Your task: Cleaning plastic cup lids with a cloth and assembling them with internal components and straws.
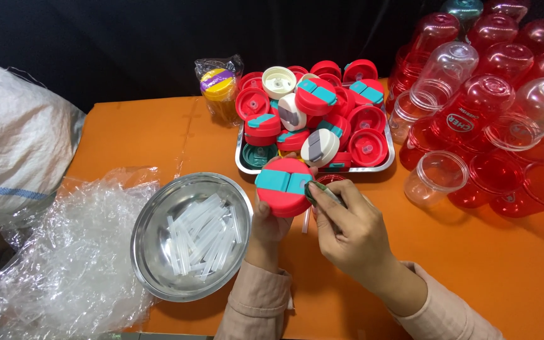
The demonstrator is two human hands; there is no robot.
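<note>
- The left hand (271, 228) has its grip closed on a red lid (283, 187) with a teal flap, held above the orange tabletop (473, 264) just in front of the steel tray (244, 165); the lid hides the fingertips.
- The right hand (352, 233) pinches something small against the lid's edge (too hidden by the fingers to identify).
- The tray's heap of red, white and teal lids (313, 113) covers most of its floor.
- A steel bowl (152, 239) of clear tubes (206, 234) sits left of the hands, beside crumpled plastic wrap (64, 252).
- Red and clear cups (486, 107) are cut off at the right edge.
</note>
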